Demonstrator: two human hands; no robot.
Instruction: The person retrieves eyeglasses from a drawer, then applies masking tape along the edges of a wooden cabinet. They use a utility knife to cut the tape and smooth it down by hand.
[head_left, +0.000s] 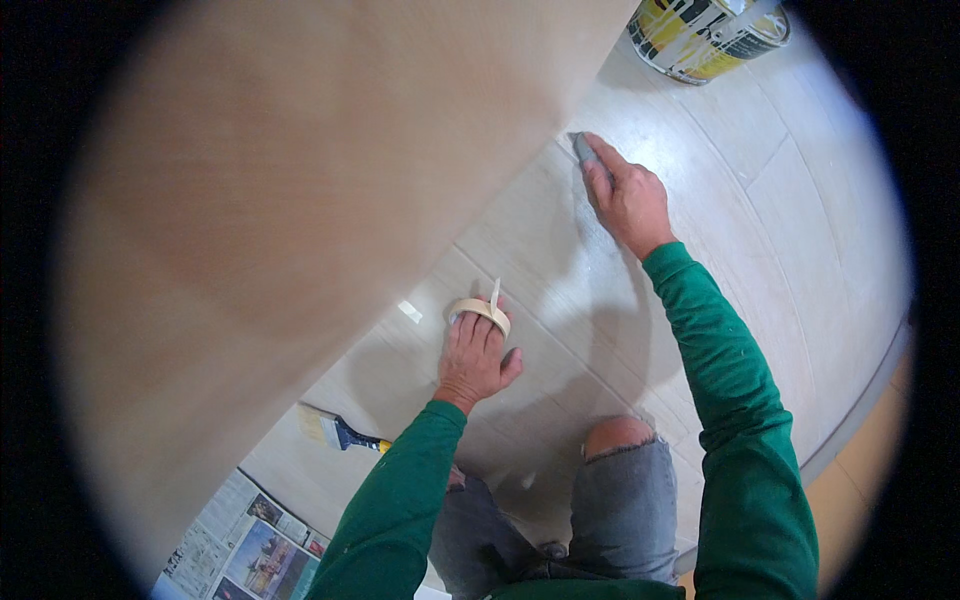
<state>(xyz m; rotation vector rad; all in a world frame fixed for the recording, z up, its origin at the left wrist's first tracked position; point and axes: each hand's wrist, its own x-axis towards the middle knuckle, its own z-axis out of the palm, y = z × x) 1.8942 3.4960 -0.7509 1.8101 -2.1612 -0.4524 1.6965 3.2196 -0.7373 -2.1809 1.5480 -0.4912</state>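
Observation:
My left hand (474, 364) is low over the floor, with its fingers through a roll of masking tape (472, 306). A loose end of tape sticks up from the roll, and the thumb is spread to the side. Farther forward, my right hand (634, 196) grips a grey hand tool (583, 148). The tool's tip is down by the bottom edge of a large pale wood-toned panel or wall (315, 165); its exact kind is hard to tell because the fingers cover part of it. A short piece of tape (410, 311) lies beside that edge, left of the roll.
A paint-streaked can (701, 37) stands on the plank-patterned floor (757, 232) at the upper right. A flat paintbrush (337, 431) lies left of my left forearm. Printed newspaper sheets (255, 551) cover the floor at the lower left. My knee (619, 435) is bent below.

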